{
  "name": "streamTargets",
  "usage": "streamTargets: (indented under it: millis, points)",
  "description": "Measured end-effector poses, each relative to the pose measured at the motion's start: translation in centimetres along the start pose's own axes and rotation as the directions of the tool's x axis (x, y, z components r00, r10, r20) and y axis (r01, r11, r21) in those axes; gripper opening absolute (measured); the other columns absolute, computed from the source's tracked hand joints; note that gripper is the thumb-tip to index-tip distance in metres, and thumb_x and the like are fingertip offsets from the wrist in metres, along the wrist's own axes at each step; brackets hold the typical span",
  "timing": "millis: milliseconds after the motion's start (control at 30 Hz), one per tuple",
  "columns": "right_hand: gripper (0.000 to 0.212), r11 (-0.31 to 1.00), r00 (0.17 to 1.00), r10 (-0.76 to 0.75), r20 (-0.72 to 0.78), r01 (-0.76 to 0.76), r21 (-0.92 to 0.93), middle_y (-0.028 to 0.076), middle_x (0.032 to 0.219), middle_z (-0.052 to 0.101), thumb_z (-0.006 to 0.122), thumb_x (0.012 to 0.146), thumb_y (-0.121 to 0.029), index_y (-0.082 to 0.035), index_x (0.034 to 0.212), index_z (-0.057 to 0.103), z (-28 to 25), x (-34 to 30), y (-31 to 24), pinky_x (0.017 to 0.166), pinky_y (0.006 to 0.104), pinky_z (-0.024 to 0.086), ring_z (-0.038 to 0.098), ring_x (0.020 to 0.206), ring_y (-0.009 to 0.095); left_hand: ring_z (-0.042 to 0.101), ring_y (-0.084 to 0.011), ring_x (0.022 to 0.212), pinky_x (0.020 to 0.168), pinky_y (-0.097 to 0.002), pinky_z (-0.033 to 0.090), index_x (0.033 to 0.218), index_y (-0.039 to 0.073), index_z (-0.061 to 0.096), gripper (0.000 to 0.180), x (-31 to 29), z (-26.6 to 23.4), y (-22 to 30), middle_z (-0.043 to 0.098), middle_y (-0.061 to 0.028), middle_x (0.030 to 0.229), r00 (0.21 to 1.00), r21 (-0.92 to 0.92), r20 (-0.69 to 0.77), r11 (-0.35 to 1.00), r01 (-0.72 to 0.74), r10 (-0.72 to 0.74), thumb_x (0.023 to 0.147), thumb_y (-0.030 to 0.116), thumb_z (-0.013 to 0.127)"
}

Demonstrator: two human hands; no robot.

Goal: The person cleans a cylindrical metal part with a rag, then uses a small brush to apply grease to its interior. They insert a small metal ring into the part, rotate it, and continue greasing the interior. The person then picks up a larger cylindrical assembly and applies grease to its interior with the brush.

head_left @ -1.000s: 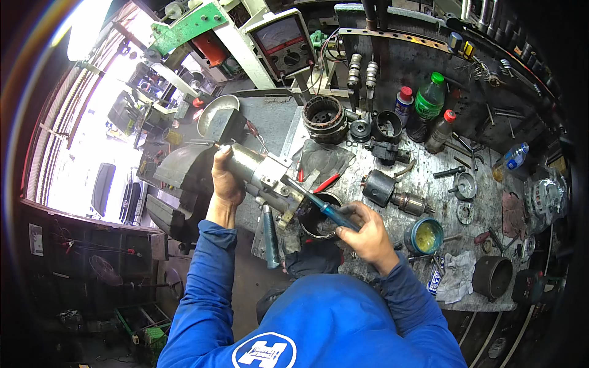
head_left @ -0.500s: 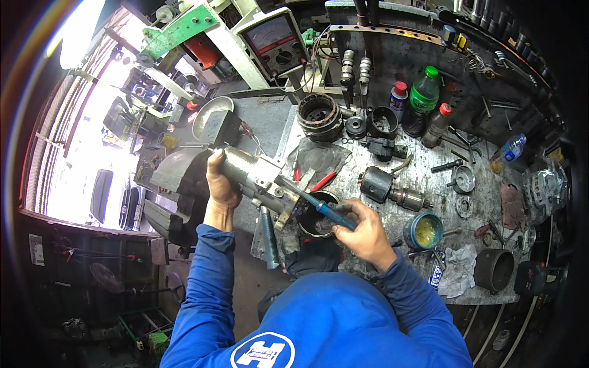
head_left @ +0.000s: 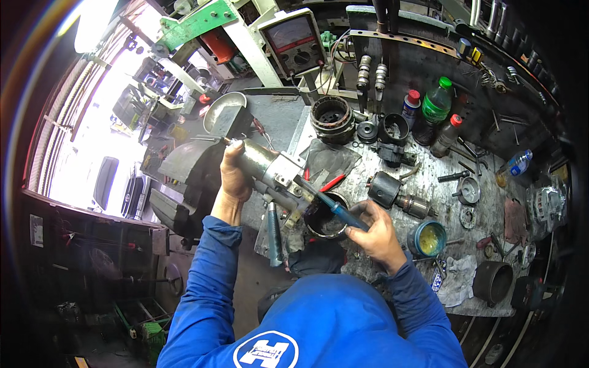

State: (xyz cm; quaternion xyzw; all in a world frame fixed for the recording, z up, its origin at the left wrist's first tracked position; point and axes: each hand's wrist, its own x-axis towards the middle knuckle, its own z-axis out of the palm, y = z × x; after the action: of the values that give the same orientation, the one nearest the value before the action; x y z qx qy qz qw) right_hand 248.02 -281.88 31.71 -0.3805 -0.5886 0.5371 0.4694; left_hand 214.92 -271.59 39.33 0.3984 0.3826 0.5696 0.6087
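My left hand (head_left: 235,178) is wrapped round the far end of a cylindrical metal motor part (head_left: 260,161), possibly a starter, held tilted above the bench's near edge. My right hand (head_left: 378,233) grips a slim blue-handled tool (head_left: 341,213). The tool's dark shaft runs up and left to the block on the motor part's nearer end; its tip is hard to make out there. Beneath the handle stands a round dark container (head_left: 326,237). A hammer-like tool with a blue-grey handle (head_left: 274,239) lies close by, below the motor part.
A bench vise (head_left: 184,165) stands left of my left hand. On the worn bench are an armature (head_left: 414,206), a tub of yellowish grease (head_left: 429,238), a ring-shaped housing (head_left: 332,118), bottles (head_left: 437,101) and a dark metal ring (head_left: 492,283). An analog meter (head_left: 292,43) stands behind.
The view has swung a little left, so the bench items sit further right. Both hands keep their holds on the motor part and the tool, in nearly the same pose.
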Motion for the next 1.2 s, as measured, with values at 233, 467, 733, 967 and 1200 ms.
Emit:
streamTargets:
  millis: [233, 467, 733, 967, 1200]
  points:
    - [0.030, 0.810, 0.922, -0.387, -0.033, 0.322, -0.490, 0.014, 0.095, 0.069, 0.074, 0.092, -0.007, -0.001, 0.120, 0.071, 0.6, 0.7, -0.8, 0.070, 0.0381, 0.058, 0.070, 0.075, 0.028, 0.072, -0.0335, 0.098, 0.098, -0.0477, 0.056, 0.105, -0.002, 0.070, 0.057, 0.3, -0.5, -0.2, 0.074, -0.0179, 0.100, 1.000, -0.014, -0.011, 1.000, 0.011, -0.011, 0.092, 0.053, 0.061]
    - [0.037, 0.687, 0.844, 0.399, 0.358, -0.534, 0.492, 0.008, 0.096, 0.065, 0.073, 0.095, -0.013, -0.004, 0.127, 0.057, 0.1, 0.3, 0.0, 0.053, 0.0247, 0.046, 0.057, 0.064, 0.011, 0.070, -0.0319, 0.098, 0.096, -0.0468, 0.055, 0.105, 0.000, 0.070, 0.055, 0.3, -1.1, -0.4, 0.072, -0.0161, 0.102, 0.999, -0.015, -0.044, 1.000, -0.005, 0.005, 0.093, 0.053, 0.060]
    - [0.038, 0.771, 0.907, -0.418, -0.059, 0.319, -0.552, 0.014, 0.099, 0.068, 0.074, 0.093, -0.010, 0.000, 0.129, 0.068, 1.3, 0.0, 0.1, 0.078, 0.0348, 0.057, 0.070, 0.085, 0.031, 0.073, -0.0343, 0.095, 0.094, -0.0461, 0.056, 0.105, -0.002, 0.070, 0.055, 0.2, -0.3, -0.1, 0.075, -0.0214, 0.100, 1.000, -0.020, 0.000, 1.000, -0.001, 0.001, 0.093, 0.051, 0.062]
    - [0.036, 0.996, 1.000, -0.017, 0.019, 0.018, -0.083, 0.009, 0.099, 0.069, 0.075, 0.095, -0.013, -0.001, 0.126, 0.060, -0.3, 0.3, 0.2, 0.079, 0.0350, 0.057, 0.068, 0.086, 0.021, 0.072, -0.0333, 0.095, 0.094, -0.0469, 0.056, 0.104, -0.004, 0.070, 0.058, 0.3, 0.8, 0.4, 0.074, -0.0188, 0.099, 1.000, 0.036, 0.004, 0.999, 0.015, -0.015, 0.093, 0.052, 0.059]
    - [0.039, 0.625, 0.837, -0.543, -0.068, 0.349, -0.698, 0.018, 0.105, 0.068, 0.075, 0.085, -0.003, 0.000, 0.123, 0.070, 1.2, -0.1, -0.1, 0.079, 0.0408, 0.058, 0.070, 0.091, 0.037, 0.071, -0.0260, 0.091, 0.089, -0.0407, 0.055, 0.113, 0.004, 0.066, 0.046, 0.4, 0.3, -0.1, 0.072, -0.0125, 0.101, 0.999, 0.012, -0.049, 1.000, 0.014, -0.014, 0.092, 0.045, 0.065]
